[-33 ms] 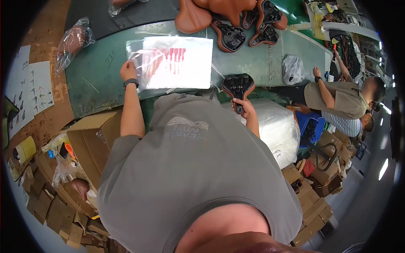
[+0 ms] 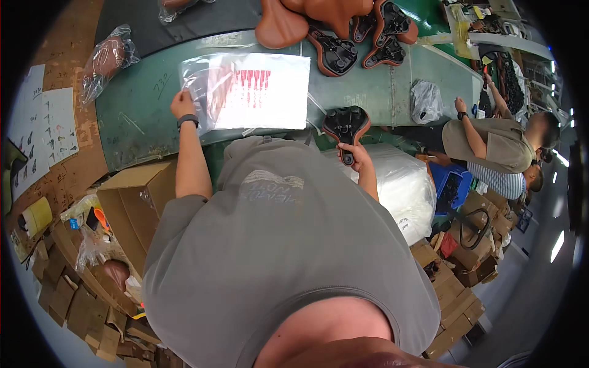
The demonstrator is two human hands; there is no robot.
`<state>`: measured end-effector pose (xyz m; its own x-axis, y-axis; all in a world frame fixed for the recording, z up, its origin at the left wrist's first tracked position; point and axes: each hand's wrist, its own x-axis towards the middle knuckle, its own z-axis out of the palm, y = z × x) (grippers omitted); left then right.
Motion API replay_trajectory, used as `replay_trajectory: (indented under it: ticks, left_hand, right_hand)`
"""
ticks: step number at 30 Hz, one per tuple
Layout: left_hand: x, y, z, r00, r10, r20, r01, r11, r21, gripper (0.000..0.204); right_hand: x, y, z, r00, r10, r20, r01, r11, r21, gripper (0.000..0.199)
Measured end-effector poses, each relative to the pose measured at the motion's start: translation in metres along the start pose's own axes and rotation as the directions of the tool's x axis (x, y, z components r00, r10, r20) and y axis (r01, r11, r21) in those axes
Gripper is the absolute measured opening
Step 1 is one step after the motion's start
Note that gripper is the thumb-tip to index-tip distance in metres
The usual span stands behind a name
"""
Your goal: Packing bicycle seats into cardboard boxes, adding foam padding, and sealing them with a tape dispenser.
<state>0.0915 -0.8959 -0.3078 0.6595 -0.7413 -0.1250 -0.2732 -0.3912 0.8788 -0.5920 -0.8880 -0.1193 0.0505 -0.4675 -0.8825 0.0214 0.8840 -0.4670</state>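
Note:
A bicycle saddle [image 2: 345,124], brown-edged with its black underside facing up, is in my right hand [image 2: 361,157], whose fingers wrap its narrow nose just off the table's near edge. My left hand [image 2: 182,105] pinches the left edge of a clear plastic bag [image 2: 207,75], the topmost of a flat stack of bags [image 2: 289,110] with red print. That bag's left part is lifted and wrinkled, while the stack lies flat on the green table [image 2: 144,116]. The saddle is to the right of the stack, apart from it.
More brown saddles [image 2: 279,27] are heaped at the far side, some underside up. A bagged saddle [image 2: 109,64] lies far left. A crumpled clear bag [image 2: 426,101] sits on the right. Below are an open carton [image 2: 132,202] and a large plastic-wrapped bundle [image 2: 405,190]. A co-worker [image 2: 491,141] stands right.
My left hand has shifted slightly left, drawing the edge of the top bag with it. My right hand and the saddle have hardly moved.

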Motion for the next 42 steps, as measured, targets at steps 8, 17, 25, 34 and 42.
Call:
replay_trajectory:
  ticks: [8, 17, 25, 34, 42]
  left_hand:
    - [-0.037, 0.161, -0.042, 0.938, 0.165, 0.304, -0.124, 0.981, -0.151, 0.030]
    - [-0.003, 0.042, 0.030, 1.000, 0.006, 0.004, -0.006, 0.991, 0.132, 0.029]
    - [0.019, 0.085, 0.027, 0.825, 0.470, -0.314, -0.090, 0.658, 0.748, 0.028]
    - [0.013, 0.046, 0.218, 0.929, 0.110, 0.352, -0.306, 0.763, 0.569, 0.028]
    - [-0.022, 0.076, 0.172, 0.870, 0.245, 0.427, -0.360, 0.908, 0.213, 0.033]
  right_hand:
    - [0.007, -0.016, -0.004, 0.998, 0.053, -0.036, -0.059, 0.978, -0.202, 0.039]
    - [0.004, -0.047, 0.022, 0.995, 0.090, -0.033, -0.095, 0.964, -0.247, 0.037]
    - [0.008, -0.033, 0.026, 0.988, 0.080, -0.135, -0.107, 0.972, -0.209, 0.031]
    - [0.008, -0.048, 0.066, 0.971, -0.172, -0.164, 0.057, 0.840, -0.540, 0.030]
    - [-0.017, -0.025, 0.066, 0.983, -0.098, -0.152, 0.072, 0.984, -0.166, 0.042]
